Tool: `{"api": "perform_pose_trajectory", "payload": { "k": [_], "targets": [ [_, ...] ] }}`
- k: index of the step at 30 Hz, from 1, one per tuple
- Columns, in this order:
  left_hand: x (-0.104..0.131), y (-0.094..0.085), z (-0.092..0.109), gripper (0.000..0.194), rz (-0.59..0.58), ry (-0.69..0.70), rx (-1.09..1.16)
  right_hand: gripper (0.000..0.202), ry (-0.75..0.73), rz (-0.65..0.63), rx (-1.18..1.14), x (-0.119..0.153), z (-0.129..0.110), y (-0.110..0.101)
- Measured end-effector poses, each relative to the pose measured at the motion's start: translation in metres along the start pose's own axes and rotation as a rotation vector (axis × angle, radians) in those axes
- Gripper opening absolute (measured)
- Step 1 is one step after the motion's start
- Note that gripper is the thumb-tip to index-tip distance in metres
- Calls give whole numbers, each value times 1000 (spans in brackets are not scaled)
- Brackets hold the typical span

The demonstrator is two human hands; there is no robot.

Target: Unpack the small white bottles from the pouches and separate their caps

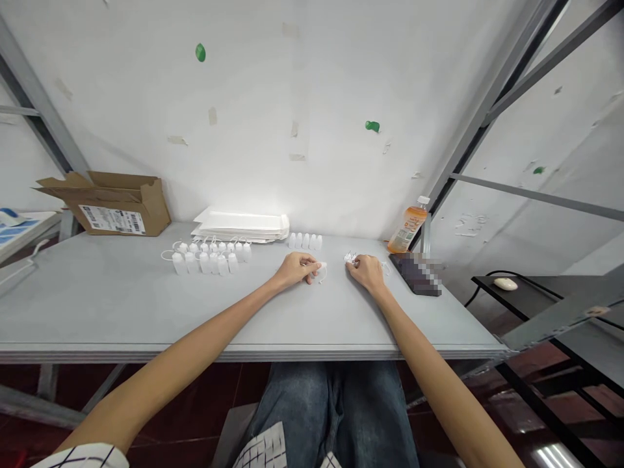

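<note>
My left hand (pixel 294 268) is closed just above the middle of the table, thumb and fingers pinching a small white piece with a thin loop (pixel 322 277) hanging from it; most of it is hidden by the fingers. To the right, my right hand (pixel 366 272) rests low with its fingers bent together at a small pile of white parts (pixel 349 258). What those fingertips grip is too small to make out. Behind my left hand stands a short row of small white bottles (pixel 305 241). Farther left is a group of small white bottles (pixel 205 262), several with looped straps on top.
A stack of white trays or envelopes (pixel 238 225) lies against the wall, with an open cardboard box (pixel 119 205) to its left. At the right stand an orange drink bottle (pixel 409 226) and a dark flat phone-like device (pixel 414 276). Metal frame posts border the grey table (pixel 146 312).
</note>
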State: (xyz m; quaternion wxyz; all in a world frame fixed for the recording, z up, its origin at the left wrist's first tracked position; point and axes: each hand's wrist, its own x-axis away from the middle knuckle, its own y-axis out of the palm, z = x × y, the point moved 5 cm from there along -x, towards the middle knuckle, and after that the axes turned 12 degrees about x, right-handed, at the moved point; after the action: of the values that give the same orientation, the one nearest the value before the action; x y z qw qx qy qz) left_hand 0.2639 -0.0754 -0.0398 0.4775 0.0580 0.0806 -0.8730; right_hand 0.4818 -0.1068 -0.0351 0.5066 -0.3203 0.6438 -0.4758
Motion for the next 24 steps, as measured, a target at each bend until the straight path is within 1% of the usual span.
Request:
{"api": "perform_pose_trajectory", "payload": {
  "k": [4,7,9,10,12,15,17,20,24],
  "targets": [
    [2,0,2,41,7,6,4,25,27,57,-77,7,5,-5],
    [2,-1,3,40,24,16,20,28,77,177,-162,12,8,-15],
    [1,-1,2,39,32,27,32,29,71,246,-240,13,1,-24],
    [0,-2,1,38,36,31,35,30,45,259,-284,14,-5,-27],
    [-2,-2,-1,38,44,38,31,28,-40,240,-365,14,-24,-31],
    [-2,-5,-2,38,75,36,29,25,-168,167,-434,16,-53,-31],
    [-2,-6,-2,38,92,34,37,25,-241,115,-455,21,-65,-28],
    [-2,-6,-1,39,86,38,27,24,-299,57,-476,29,-69,-23],
    [-2,-5,-1,43,71,33,3,21,-295,41,-483,34,-65,-21]
  ]
}}
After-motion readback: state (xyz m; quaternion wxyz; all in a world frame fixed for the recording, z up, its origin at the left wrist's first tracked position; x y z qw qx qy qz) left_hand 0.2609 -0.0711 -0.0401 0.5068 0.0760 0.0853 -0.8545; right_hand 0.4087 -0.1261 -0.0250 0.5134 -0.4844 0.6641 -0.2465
